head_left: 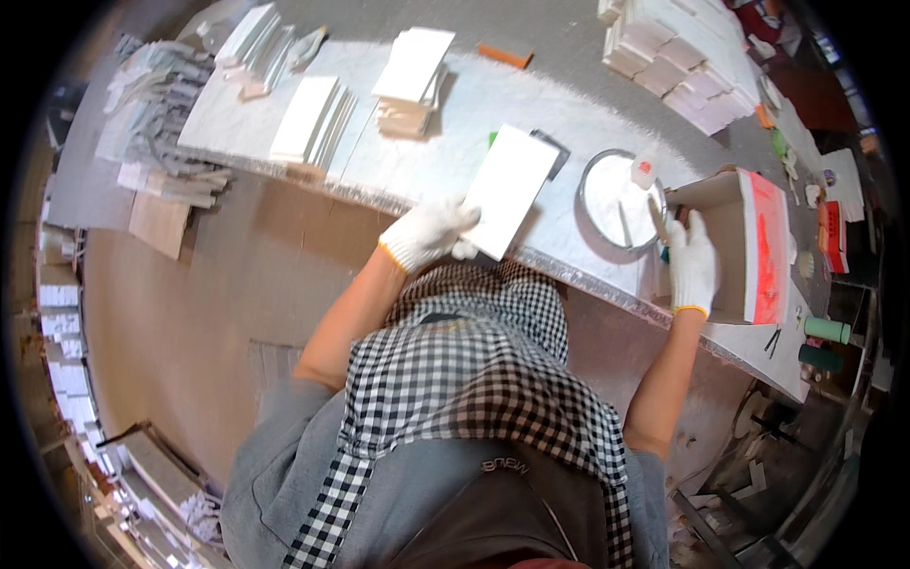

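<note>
A long pale-topped table (526, 100) runs in front of me, and a round grey-rimmed pan (584, 213) of white material sits on it. On the near side of the pan, to its left, stands a person in a black-and-white checked apron (455, 365). A big stack of white blocks (678, 62) rises beyond the pan and to its right. Just right of the pan is an open carton (768, 247) with a red-smeared side. Well left of it, white boards stand in a near pile (308, 123) and a farther pile (412, 76). The white slab (512, 190) being handled is a little left of the pan, over the table's near edge; the gloved left hand (431, 234) grasps its near end, thumb on the face. The gloved right hand (693, 261) is just right of the pan, at the carton's mouth, fingers extended; by them is a brown stick-like tool (658, 218), and I can't tell whether they grip it. A small whitish bottle (644, 171) is at the pan's far right rim, and a thin blade-like tool (624, 223) lies inside.
</note>
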The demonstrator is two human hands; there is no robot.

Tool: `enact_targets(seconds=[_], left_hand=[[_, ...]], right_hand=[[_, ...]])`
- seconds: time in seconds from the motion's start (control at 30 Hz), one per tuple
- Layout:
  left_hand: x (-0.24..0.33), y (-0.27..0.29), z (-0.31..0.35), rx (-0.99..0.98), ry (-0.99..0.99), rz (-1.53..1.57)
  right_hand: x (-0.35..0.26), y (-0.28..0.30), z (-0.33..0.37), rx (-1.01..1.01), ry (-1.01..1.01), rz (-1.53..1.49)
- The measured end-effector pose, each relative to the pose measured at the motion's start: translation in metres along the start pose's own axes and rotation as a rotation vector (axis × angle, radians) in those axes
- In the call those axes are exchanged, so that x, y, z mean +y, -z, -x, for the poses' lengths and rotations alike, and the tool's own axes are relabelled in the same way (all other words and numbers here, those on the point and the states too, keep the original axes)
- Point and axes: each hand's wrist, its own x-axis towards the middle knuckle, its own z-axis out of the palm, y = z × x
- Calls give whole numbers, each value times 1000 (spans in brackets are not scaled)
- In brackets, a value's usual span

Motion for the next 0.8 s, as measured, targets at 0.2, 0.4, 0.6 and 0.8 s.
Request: enact_targets(seconds=[0.2,0.4,0.6,0.8], left_hand=[[-3,-5,-5,137,1,193],[-10,-5,-7,152,-21,198],[-12,-13,-5,180,45,141],[-6,-18,0,136,33,66]], right_hand=[[-27,16,27,47,56,82],[-63,-31,65,-286,188,-402],[-103,-88,90,-739,-110,-1137],[-110,-109,91,-750,-111,-1354]])
